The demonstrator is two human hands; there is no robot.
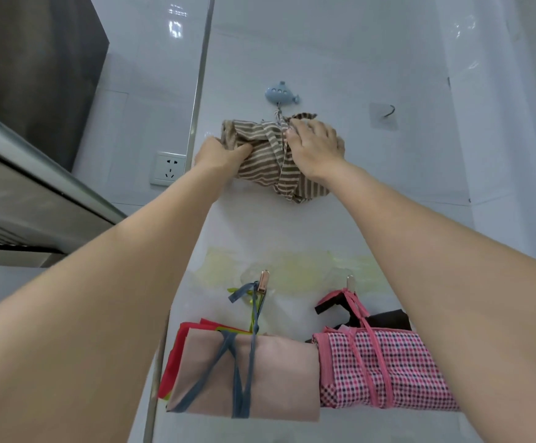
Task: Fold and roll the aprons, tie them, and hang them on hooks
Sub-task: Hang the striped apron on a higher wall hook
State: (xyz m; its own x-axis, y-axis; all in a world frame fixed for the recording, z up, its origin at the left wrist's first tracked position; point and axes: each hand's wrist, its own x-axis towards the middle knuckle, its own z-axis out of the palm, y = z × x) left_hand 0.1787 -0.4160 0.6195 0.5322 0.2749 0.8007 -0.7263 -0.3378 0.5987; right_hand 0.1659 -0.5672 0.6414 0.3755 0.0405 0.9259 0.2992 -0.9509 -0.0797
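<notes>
A rolled brown-and-white striped apron [266,161] hangs against the white tiled wall under a blue submarine-shaped hook [280,94], its tie looped on the hook. My left hand [218,155] grips the roll's left end. My right hand [313,145] lies over its upper right part, fingers at the tie. Below, a pink apron roll tied with blue straps [244,375] hangs from a copper hook [263,281]. Beside it a pink checked roll [385,369] hangs from a small metal hook [349,279].
A bare adhesive hook [385,115] sits on the wall to the right of the blue one. A white wall socket [168,168] is left of the striped roll. A grey range hood [30,193] juts out at the left.
</notes>
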